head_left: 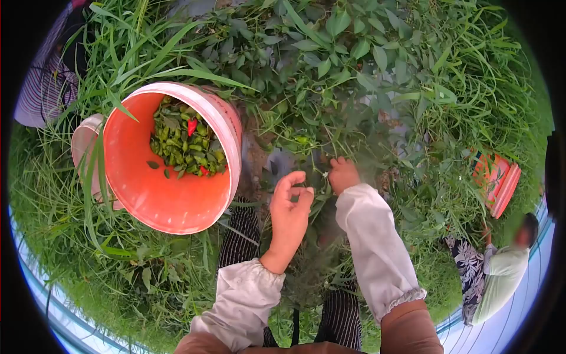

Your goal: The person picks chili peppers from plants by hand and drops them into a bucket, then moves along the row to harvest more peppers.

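- Left hand (pixel 290 203): half-curled, thumb and index apart, nothing visible between them; just beside the foliage.
- Right hand (pixel 343 175): in among the pepper plants (pixel 321 144), fingers bent into leaves; cannot tell whether it grips anything.
- Peppers (pixel 183 144): heaped inside the orange bucket (pixel 156 192), to the left of both hands; mostly green, a couple red, some loose leaves mixed in.
- Handling, my guess: each pepper light, firm, smooth, a little slippery; bruises if squeezed. Best hold: thumb and finger near the stalk.
- Plant stems look thin, probably snap under a hard tug; steadying them close to the fruit seems wise.
- Hard to make out: right fingertips, lost in leaves; a pale green shape (pixel 302 140) beyond the hands, maybe a pepper; smeared foliage between the forearms; depth of the heap.
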Available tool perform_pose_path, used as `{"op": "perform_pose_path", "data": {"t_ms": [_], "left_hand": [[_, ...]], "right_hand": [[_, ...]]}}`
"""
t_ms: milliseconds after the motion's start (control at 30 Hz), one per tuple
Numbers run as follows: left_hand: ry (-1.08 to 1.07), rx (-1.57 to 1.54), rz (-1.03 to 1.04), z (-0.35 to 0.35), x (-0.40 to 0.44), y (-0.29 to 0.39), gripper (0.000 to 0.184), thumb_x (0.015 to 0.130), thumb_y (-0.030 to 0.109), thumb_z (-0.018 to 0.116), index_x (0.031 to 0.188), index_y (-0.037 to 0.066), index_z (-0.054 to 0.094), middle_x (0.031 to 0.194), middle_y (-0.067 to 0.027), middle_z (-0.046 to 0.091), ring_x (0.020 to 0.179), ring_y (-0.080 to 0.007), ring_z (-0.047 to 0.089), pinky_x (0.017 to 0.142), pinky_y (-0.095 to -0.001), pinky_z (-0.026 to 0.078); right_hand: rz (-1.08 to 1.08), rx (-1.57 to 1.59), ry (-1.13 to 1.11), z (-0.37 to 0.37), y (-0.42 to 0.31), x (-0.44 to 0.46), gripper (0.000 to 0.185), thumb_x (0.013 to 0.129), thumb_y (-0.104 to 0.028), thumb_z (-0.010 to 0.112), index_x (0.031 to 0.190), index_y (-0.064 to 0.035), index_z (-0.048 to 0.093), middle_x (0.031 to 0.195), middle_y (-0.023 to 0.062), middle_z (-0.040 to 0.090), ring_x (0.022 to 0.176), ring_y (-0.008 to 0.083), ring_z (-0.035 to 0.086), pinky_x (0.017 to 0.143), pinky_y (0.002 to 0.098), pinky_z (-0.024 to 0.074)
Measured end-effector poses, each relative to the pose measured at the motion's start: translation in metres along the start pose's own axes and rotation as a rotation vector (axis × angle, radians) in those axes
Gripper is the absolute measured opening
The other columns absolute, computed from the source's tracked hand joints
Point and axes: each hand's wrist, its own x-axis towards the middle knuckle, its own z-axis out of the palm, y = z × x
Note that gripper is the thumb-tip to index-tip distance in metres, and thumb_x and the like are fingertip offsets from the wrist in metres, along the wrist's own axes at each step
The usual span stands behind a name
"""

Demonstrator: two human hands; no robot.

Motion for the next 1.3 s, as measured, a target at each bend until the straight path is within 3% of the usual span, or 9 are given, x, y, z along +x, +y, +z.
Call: {"op": "perform_pose_path", "data": {"t_ms": [167, 300, 433, 567, 833, 900, 967, 1100, 1300], "left_hand": [[-0.148, -0.075, -0.392, -0.01, -0.004, -0.002, 0.032, 0.088, 0.012, 0.059, 0.119, 0.003, 0.055, 0.117, -0.0076, 0.057, 0.098, -0.0152, 0.059, 0.07, -0.0269, 0.047], [-0.103, -0.184, -0.391, -0.015, -0.002, -0.01, 0.029, 0.088, 0.011, 0.058, 0.116, 0.005, 0.056, 0.114, -0.0072, 0.058, 0.096, -0.0161, 0.061, 0.068, -0.0275, 0.049], [-0.11, -0.211, -0.44, -0.016, 0.001, -0.009, 0.028, 0.089, 0.013, 0.059, 0.116, 0.006, 0.056, 0.113, -0.0024, 0.058, 0.097, -0.0121, 0.057, 0.073, -0.0266, 0.046], [-0.171, -0.1, -0.417, -0.006, -0.001, -0.011, 0.038, 0.088, 0.014, 0.059, 0.124, 0.005, 0.053, 0.123, -0.0095, 0.054, 0.108, -0.0176, 0.055, 0.081, -0.0301, 0.047], [-0.147, -0.093, -0.47, -0.004, 0.006, -0.007, 0.047, 0.088, 0.015, 0.058, 0.132, 0.002, 0.046, 0.133, -0.0117, 0.048, 0.114, -0.0186, 0.05, 0.09, -0.0324, 0.044], [-0.089, -0.113, -0.452, -0.004, 0.009, -0.013, 0.042, 0.088, 0.014, 0.058, 0.127, 0.002, 0.049, 0.126, -0.0099, 0.052, 0.109, -0.017, 0.053, 0.085, -0.0315, 0.045], [-0.032, -0.134, -0.434, -0.004, 0.011, -0.015, 0.037, 0.088, 0.014, 0.057, 0.122, 0.002, 0.052, 0.12, -0.0081, 0.055, 0.104, -0.0155, 0.055, 0.081, -0.0305, 0.046], [0.035, -0.182, -0.43, -0.004, 0.015, -0.01, 0.022, 0.087, 0.013, 0.058, 0.107, 0.004, 0.058, 0.099, -0.0021, 0.062, 0.092, -0.012, 0.058, 0.074, -0.0276, 0.046], [0.067, -0.246, -0.417, -0.01, 0.017, -0.015, 0.02, 0.088, 0.012, 0.058, 0.106, 0.004, 0.058, 0.1, -0.0038, 0.062, 0.09, -0.0141, 0.06, 0.071, -0.0292, 0.047]], "right_hand": [[0.045, -0.016, -0.009, 0.008, 0.055, -0.022, 0.013, 0.071, -0.007, 0.061, 0.082, -0.006, 0.066, 0.099, 0.0061, 0.055, 0.095, 0.0268, 0.053, 0.078, 0.0396, 0.0486], [0.205, 0.177, -0.003, -0.016, 0.051, -0.004, 0.016, 0.067, -0.005, 0.064, 0.084, -0.0058, 0.066, 0.097, 0.0069, 0.056, 0.092, 0.0283, 0.055, 0.075, 0.0391, 0.0496], [0.044, 0.223, 0.002, -0.042, 0.009, -0.001, 0.023, 0.067, -0.006, 0.066, 0.09, -0.0059, 0.066, 0.101, 0.0077, 0.057, 0.092, 0.0289, 0.055, 0.078, 0.0395, 0.0496], [0.073, 0.457, 0.155, -0.062, -0.012, -0.005, 0.039, 0.069, -0.006, 0.066, 0.107, -0.0057, 0.066, 0.118, 0.0097, 0.058, 0.103, 0.0293, 0.055, 0.088, 0.0381, 0.0473], [0.268, 0.552, 0.831, -0.154, -0.028, 0.023, 0.03, 0.073, -0.008, 0.065, 0.102, -0.0043, 0.065, 0.096, 0.0118, 0.064, 0.086, 0.0326, 0.06, 0.075, 0.0399, 0.0483], [0.168, 0.892, 0.614, -0.158, -0.035, 0.054, 0.02, 0.077, -0.011, 0.064, 0.096, -0.0029, 0.066, 0.087, 0.0134, 0.065, 0.08, 0.032, 0.062, 0.072, 0.0411, 0.0491], [0.157, 0.771, 0.535, -0.129, -0.039, 0.097, 0.016, 0.085, -0.013, 0.058, 0.092, -0.0021, 0.068, 0.087, 0.0129, 0.068, 0.076, 0.0339, 0.065, 0.067, 0.0411, 0.0505], [0.323, 0.346, -0.097, -0.095, -0.037, 0.143, 0.022, 0.085, -0.026, 0.06, 0.092, -0.0078, 0.071, 0.093, 0.0167, 0.069, 0.087, 0.034, 0.066, 0.074, 0.0457, 0.0515], [0.221, 0.323, -0.173, -0.073, -0.029, 0.122, 0.029, 0.085, -0.035, 0.061, 0.091, -0.0077, 0.07, 0.089, 0.013, 0.068, 0.086, 0.0322, 0.066, 0.074, 0.0437, 0.0515]]}}
